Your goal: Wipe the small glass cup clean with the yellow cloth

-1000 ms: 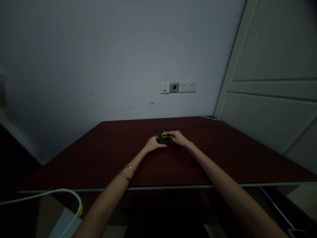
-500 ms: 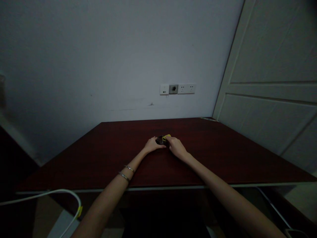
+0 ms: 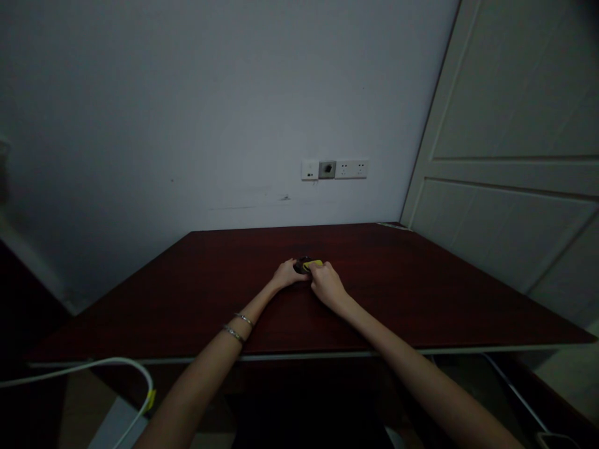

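Around the left side of a small, dark, shiny round object [image 3: 298, 266], perhaps a little dish, curls my left hand [image 3: 286, 273], gripping it on the dark red tabletop. My right hand [image 3: 328, 285] is closed on a yellow piece [image 3: 318, 263], maybe a cloth or sponge, and presses it against the dish's right side. My fingers partly cover both things, and the dim light hides their detail. Two bracelets [image 3: 238, 327] circle my left forearm.
The dark red table [image 3: 224, 255] stands against a pale wall holding a row of sockets [image 3: 344, 169]. A panelled white door [image 3: 505, 168] rises on the right. Below the table's front left edge, a white cable [image 3: 126, 360] loops with a yellow tag.
My right hand has shifted slightly left and towards me, and the yellow piece with it, now lying flatter across the dish's right side. My left hand stays in place around the dish.
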A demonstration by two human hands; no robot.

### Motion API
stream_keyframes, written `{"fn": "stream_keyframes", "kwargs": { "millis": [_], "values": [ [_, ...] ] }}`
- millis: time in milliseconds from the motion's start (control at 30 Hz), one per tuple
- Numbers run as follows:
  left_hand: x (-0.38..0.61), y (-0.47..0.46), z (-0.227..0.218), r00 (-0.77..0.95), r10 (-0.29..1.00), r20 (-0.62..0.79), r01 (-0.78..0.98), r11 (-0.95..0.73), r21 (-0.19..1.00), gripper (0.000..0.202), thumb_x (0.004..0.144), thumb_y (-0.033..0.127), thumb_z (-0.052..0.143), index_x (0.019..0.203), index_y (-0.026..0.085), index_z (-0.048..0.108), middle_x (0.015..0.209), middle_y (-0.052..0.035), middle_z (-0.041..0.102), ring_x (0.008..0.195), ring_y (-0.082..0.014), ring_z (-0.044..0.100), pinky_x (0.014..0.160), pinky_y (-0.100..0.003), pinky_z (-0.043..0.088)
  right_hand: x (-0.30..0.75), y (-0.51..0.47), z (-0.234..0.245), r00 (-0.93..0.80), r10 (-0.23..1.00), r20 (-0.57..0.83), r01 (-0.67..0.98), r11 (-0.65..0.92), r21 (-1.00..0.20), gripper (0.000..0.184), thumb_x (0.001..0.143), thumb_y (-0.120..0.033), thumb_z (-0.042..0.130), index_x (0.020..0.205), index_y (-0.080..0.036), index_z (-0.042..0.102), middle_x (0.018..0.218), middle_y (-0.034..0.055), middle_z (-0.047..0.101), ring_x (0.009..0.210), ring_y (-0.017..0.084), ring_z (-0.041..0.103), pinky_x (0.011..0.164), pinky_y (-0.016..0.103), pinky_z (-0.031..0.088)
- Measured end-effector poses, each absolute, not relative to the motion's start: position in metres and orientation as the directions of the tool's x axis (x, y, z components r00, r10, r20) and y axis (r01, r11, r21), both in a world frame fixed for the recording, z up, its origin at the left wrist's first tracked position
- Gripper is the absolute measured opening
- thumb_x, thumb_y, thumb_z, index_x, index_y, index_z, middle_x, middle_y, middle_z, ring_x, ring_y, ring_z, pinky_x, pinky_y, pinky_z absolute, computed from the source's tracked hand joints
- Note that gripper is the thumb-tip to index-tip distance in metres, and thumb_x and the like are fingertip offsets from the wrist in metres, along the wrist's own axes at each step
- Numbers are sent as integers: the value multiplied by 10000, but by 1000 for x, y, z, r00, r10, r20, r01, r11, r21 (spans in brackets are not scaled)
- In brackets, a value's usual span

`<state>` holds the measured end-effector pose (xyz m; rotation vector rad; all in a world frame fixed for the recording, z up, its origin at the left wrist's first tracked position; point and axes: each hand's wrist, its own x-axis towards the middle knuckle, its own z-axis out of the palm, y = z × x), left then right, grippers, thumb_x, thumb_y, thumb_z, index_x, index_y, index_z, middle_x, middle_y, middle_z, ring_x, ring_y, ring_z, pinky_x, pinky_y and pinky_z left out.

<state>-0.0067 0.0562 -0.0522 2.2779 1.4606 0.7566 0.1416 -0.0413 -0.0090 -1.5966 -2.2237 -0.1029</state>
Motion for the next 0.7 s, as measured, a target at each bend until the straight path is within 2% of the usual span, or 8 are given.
{"fn": "stream_keyframes", "kwargs": {
  "millis": [267,367,433,500,600,700],
  "values": [
    [-7,59,-55,323,914,244,750,-405,524,435,565,421,683,924,181,639,993,-68,656,1090,-256,525,846,-286,427,134,-45,-5,-188,891,413,924,303,-233,327,780,-88,405,1011,-158,624,908,114,664,828,215,572,677,266,388],
    [-6,58,-55,332,907,259,756,-420,502,407,577,423,675,904,183,642,952,-60,666,1055,-253,547,838,-288,434,138,-39,-4,-182,891,416,881,335,-333,310,781,-108,424,976,-171,656,904,114,682,776,198,611,679,258,396],
    [-6,57,-54,330,905,270,754,-424,501,422,569,430,682,910,183,642,948,-56,665,1005,-250,572,817,-290,445,144,-31,-4,-176,899,401,816,361,-451,268,771,-145,467,927,-179,682,873,105,695,743,196,622,663,254,406],
    [-6,54,-52,339,897,282,728,-440,525,447,567,438,685,936,188,639,956,-47,662,956,-238,590,798,-287,453,151,-20,-4,-172,915,364,690,376,-618,220,736,-191,531,875,-183,702,806,76,706,708,194,623,632,252,419],
    [-6,47,-48,377,875,304,662,-484,572,483,588,461,668,987,194,623,973,-33,659,915,-212,599,794,-277,453,163,1,-2,-152,937,315,345,349,-871,261,662,-211,587,896,-175,698,780,14,704,717,185,620,635,258,451],
    [-4,42,-44,394,870,295,652,-491,578,531,591,524,648,984,168,614,958,-54,658,904,-225,598,807,-301,449,174,19,0,-46,971,233,9,234,-972,342,581,-259,660,902,-143,689,755,15,695,694,183,622,643,274,467]
  ]
}}
